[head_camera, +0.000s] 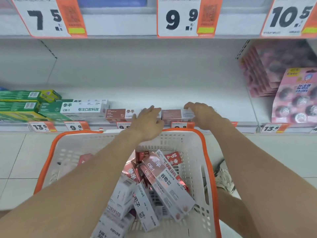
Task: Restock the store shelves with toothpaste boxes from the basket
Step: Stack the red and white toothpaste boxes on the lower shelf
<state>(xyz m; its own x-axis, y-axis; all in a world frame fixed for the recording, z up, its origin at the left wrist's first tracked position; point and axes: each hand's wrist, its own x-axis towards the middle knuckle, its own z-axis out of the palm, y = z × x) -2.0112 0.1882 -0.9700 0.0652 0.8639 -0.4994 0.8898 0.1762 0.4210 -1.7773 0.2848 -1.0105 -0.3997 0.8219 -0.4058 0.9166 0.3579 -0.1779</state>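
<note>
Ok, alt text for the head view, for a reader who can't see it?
Both hands reach the lower shelf over a basket of toothpaste boxes: left hand flat at a brown box, right hand curled over a pink box.

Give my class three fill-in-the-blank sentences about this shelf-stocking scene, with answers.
The basket has an ____ rim. The right hand curls over a pink box lying on the ____. The big tag straight above that box reads ____.
Answers: orange; shelf; 9.9.
</note>
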